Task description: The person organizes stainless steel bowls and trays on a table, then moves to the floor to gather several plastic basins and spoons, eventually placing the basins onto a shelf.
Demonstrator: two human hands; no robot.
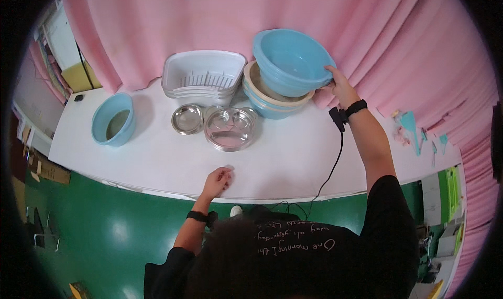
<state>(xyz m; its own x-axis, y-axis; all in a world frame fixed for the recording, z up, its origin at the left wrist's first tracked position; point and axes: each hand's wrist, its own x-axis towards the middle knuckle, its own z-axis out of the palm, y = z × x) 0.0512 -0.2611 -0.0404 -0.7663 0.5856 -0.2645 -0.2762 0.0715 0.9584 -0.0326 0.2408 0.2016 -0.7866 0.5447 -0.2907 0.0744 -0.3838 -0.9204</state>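
My right hand [342, 91] grips the right rim of a light blue basin [293, 56], which sits tilted above a stack of cream and blue basins [277, 108]. My left hand [218, 180] rests near the table's front edge, its fingers loosely curled in with nothing visible in them. Beyond it lie a divided steel plate [230, 142] with a face-like pattern and, to its left, a small round steel bowl [187, 119]. Whether the tilted basin still touches the stack beneath it is hard to see.
Behind the steelware stands a stack of white rectangular baskets [204, 55]. A blue basin with dark contents [113, 122] is at the left of the white table [157, 162]. Teal tools [411, 128] lie far right. A black cable [335, 165] hangs from my right wrist. Pink curtains line the back.
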